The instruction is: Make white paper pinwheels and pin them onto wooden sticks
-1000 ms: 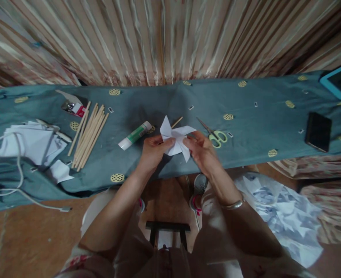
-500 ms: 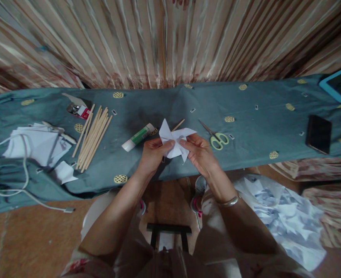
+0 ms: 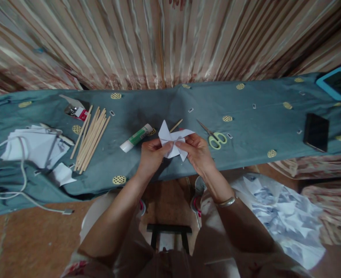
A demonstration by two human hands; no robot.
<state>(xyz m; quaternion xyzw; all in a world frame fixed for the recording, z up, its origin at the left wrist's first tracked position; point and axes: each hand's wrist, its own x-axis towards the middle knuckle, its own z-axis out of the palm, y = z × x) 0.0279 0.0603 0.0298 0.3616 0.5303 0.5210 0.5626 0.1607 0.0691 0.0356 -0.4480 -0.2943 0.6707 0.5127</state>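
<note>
A white folded paper pinwheel is held over the near edge of a teal cloth-covered table. My left hand grips its left side with thumb on top. My right hand pinches the middle and right side. A thin wooden stick pokes out behind the paper. A glue stick lies just left of my hands, and green-handled scissors lie just right of them.
A bundle of wooden sticks and a pile of white paper with a white cable lie at the left. A black phone and a blue-cased device sit at the right. Paper scraps cover the floor; a curtain hangs behind.
My right fingers have slid in toward the pinwheel's centre, closer to my left thumb. The paper has turned slightly. Everything on the table lies as before.
</note>
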